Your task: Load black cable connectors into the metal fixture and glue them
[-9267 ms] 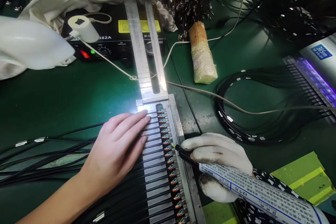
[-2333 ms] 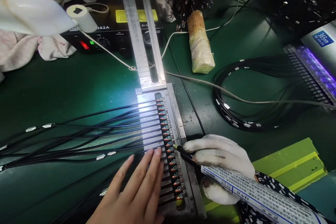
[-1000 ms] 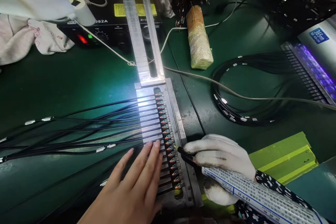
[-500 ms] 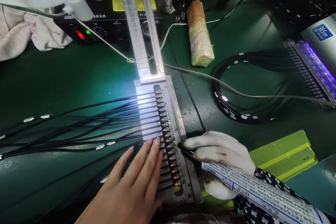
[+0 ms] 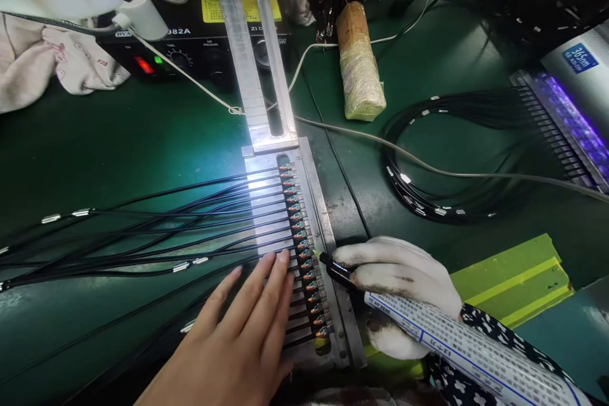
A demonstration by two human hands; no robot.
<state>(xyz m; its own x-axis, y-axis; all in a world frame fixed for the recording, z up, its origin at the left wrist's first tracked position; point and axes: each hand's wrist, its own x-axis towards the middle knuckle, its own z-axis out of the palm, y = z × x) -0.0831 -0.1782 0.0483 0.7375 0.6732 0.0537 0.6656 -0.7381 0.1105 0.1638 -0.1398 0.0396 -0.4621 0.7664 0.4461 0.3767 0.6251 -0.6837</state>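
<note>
My bare left hand [image 5: 245, 330] lies flat with its fingers extended, the fingertips resting on the black cables [image 5: 164, 191] at the left edge of a metal fixture [image 5: 320, 203]. Along that fixture runs a row of small connector ends [image 5: 299, 216] with orange and green parts, one per cable. In a white, stained glove, my right hand [image 5: 404, 273] is closed around a white printed glue tube [image 5: 457, 339] with a black nozzle. Its thin yellow-green tip [image 5: 316, 254] reaches a connector near the row's middle, close to my left fingertips. Whether it touches is unclear.
A black control box [image 5: 200, 54] with lit indicators stands behind a metal arm [image 5: 233, 32]. To the right are a wrapped block [image 5: 361, 76], coiled black cables [image 5: 404, 184], a 365nm lamp unit [image 5: 578, 63] glowing violet, and a yellow-green board [image 5: 514, 282]. A thin cord [image 5: 428, 168] crosses the table.
The view has shifted very slightly. Both hands keep nearly the same pose, and the tube's tip stays by the same part of the row.
</note>
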